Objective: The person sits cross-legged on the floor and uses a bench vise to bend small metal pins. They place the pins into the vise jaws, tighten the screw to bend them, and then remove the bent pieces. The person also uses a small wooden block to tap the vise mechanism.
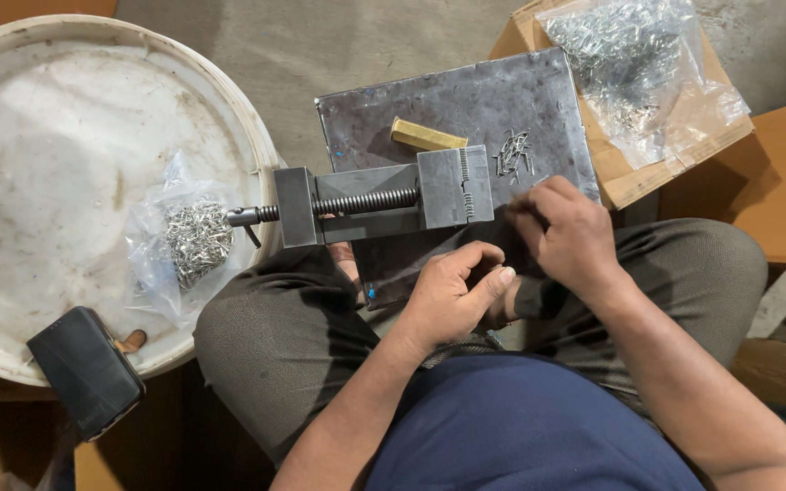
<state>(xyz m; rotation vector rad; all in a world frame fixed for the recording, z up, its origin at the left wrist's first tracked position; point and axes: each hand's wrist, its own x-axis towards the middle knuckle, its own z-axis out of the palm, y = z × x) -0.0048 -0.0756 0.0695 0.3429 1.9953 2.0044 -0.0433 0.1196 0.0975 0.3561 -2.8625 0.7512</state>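
A steel vise [384, 200] with a threaded screw lies on a dark metal plate [466, 105] resting on my lap. My right hand [561, 232] sits at the vise's jaw end, fingertips pinched on what looks like a small metal pin. My left hand [452, 291] is just below the vise, fingers curled; I cannot see anything in it. A small pile of metal pins [513, 153] lies on the plate beside the jaws. A brass-coloured bar [428, 136] rests on the plate behind the vise.
A large white round lid [56, 118] at the left carries a clear bag of metal pins [188, 241] and a black phone [85, 368] at its edge. A cardboard box [625, 177] at the upper right holds another bag of pins [639, 59].
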